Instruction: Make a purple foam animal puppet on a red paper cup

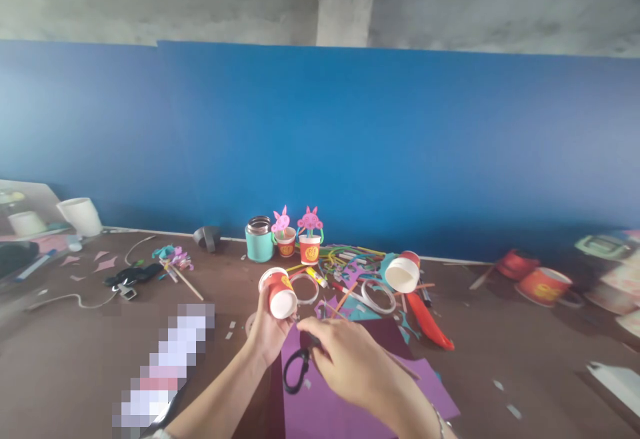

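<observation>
My left hand is wrapped round a red paper cup with a yellow print, tilted so its white base faces me. Close beside it, my right hand has curled fingers, the index finger pointing towards the cup; what they grip, if anything, is hidden. Black scissors handles show at its fingertips, over purple paper. A thin stick emerges from behind this hand. Behind the cup stand two decorated red cups with pink animal-face cutouts.
A turquoise jar stands near the blue partition. Pipe cleaners, tape rolls, a tipped paper cup and a red strip clutter the centre. A blurred phone-like object lies left; more red cups sit right.
</observation>
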Demonstrator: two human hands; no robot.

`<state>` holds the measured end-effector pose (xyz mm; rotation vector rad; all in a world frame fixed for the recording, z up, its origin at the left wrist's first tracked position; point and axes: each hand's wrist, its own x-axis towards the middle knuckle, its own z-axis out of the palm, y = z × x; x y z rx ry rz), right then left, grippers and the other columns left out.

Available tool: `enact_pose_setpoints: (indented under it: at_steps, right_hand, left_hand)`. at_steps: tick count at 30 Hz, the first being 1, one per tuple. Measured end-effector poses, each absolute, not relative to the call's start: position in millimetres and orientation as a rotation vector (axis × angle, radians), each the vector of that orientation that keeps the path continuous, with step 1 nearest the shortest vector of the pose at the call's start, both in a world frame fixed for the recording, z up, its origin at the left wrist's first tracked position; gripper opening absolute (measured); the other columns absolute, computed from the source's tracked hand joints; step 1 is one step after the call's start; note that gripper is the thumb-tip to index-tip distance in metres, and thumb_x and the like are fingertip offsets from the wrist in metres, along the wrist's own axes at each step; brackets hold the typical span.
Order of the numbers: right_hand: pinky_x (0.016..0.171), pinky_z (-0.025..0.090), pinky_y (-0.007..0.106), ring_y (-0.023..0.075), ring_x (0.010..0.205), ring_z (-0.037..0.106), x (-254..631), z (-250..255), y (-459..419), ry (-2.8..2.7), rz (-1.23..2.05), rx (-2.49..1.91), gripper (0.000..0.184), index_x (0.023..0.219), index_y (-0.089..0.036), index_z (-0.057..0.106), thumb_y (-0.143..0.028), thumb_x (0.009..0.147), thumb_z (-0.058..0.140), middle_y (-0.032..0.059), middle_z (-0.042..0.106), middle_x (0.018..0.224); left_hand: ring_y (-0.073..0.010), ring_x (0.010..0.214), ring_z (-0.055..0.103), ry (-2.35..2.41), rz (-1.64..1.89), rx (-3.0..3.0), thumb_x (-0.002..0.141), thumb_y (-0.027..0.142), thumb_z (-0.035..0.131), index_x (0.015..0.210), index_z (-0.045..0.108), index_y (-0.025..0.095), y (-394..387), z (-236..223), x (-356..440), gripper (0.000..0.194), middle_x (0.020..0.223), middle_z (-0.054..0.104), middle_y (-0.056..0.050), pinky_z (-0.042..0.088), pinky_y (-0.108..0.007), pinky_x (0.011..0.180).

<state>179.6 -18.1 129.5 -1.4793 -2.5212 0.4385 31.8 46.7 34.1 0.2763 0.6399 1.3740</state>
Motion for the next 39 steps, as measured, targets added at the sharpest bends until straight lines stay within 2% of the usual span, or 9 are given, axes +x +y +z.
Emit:
enact_pose_setpoints:
  at_steps: [6,21,29,31,33,35,36,37,39]
  right_hand:
    - [0.071,0.041,0.027,0.0208,0.089,0.066,170.5,111.0,-12.0,-2.421,0.389,-1.449,0.039,0.114,-0.028,0.056,-0.012,0.081,0.043,0.0038,0.070,0.097]
    - [0.074,0.041,0.025,0.0202,0.091,0.065,169.1,110.0,-12.5,-2.386,0.428,-1.490,0.041,0.116,-0.029,0.057,-0.010,0.082,0.042,0.0042,0.069,0.098]
    - [0.075,0.044,0.026,0.0199,0.086,0.065,166.5,106.9,-7.6,-2.188,0.631,-1.392,0.037,0.108,-0.025,0.062,-0.009,0.080,0.045,0.0041,0.071,0.094]
    - [0.073,0.044,0.025,0.0182,0.082,0.064,166.4,98.1,0.1,-2.046,0.785,-1.307,0.033,0.106,-0.023,0.063,-0.012,0.080,0.046,0.0037,0.070,0.092]
    - [0.060,0.043,0.022,0.0144,0.066,0.060,166.7,87.1,10.0,-1.893,1.016,-1.250,0.025,0.102,-0.019,0.063,-0.021,0.084,0.046,0.0030,0.068,0.079]
    - [0.044,0.035,0.020,0.0093,0.043,0.046,167.3,78.1,18.5,-1.773,1.260,-1.299,0.028,0.100,-0.015,0.062,-0.030,0.088,0.041,-0.0006,0.059,0.059]
    - [0.042,0.032,0.020,0.0082,0.039,0.041,167.9,75.7,21.0,-1.745,1.320,-1.323,0.030,0.100,-0.014,0.061,-0.030,0.089,0.039,-0.0019,0.056,0.055]
    - [0.042,0.032,0.020,0.0081,0.040,0.041,168.7,75.3,21.9,-1.753,1.293,-1.325,0.030,0.100,-0.014,0.062,-0.029,0.088,0.039,-0.0019,0.056,0.054]
    - [0.052,0.039,0.021,0.0115,0.053,0.054,171.0,80.2,18.7,-1.894,1.060,-1.281,0.027,0.102,-0.017,0.064,-0.024,0.085,0.045,0.0015,0.064,0.066]
  left_hand:
    - [-0.0143,0.056,0.063,0.642,1.343,0.205,0.083,0.042,0.055,0.079,0.060,0.012,46.3,32.9,34.7,0.031,0.063,0.066,-0.004,0.051,-0.023,0.055]
    - [-0.0141,0.057,0.063,0.595,1.274,0.187,0.083,0.046,0.054,0.080,0.063,0.011,44.1,34.1,35.2,0.036,0.064,0.068,-0.004,0.051,-0.022,0.054]
    - [-0.0124,0.054,0.062,0.613,1.325,0.265,0.082,0.041,0.057,0.082,0.064,0.012,42.7,38.3,36.6,0.030,0.063,0.067,-0.002,0.049,-0.020,0.050]
    - [-0.0122,0.054,0.062,0.647,1.368,0.267,0.081,0.041,0.059,0.084,0.064,0.012,44.5,37.2,34.7,0.029,0.065,0.068,-0.002,0.049,-0.020,0.051]
    - [-0.0129,0.061,0.064,0.664,1.434,0.252,0.081,0.040,0.061,0.087,0.064,0.013,47.5,34.8,32.0,0.028,0.071,0.070,-0.003,0.051,-0.021,0.057]
    - [-0.0141,0.069,0.066,0.650,1.480,0.274,0.080,0.040,0.062,0.090,0.064,0.013,50.3,32.1,29.5,0.029,0.079,0.071,-0.004,0.052,-0.022,0.063]
    - [-0.0145,0.071,0.066,0.646,1.488,0.295,0.079,0.040,0.063,0.091,0.063,0.014,51.2,31.0,28.6,0.029,0.082,0.071,-0.005,0.052,-0.023,0.065]
    - [-0.0147,0.070,0.066,0.659,1.488,0.309,0.078,0.041,0.064,0.090,0.063,0.014,51.6,30.1,28.0,0.030,0.081,0.071,-0.005,0.052,-0.024,0.065]
    - [-0.0156,0.069,0.066,0.702,1.436,0.322,0.076,0.042,0.066,0.088,0.063,0.014,51.3,29.1,28.1,0.031,0.079,0.070,-0.005,0.052,-0.025,0.066]
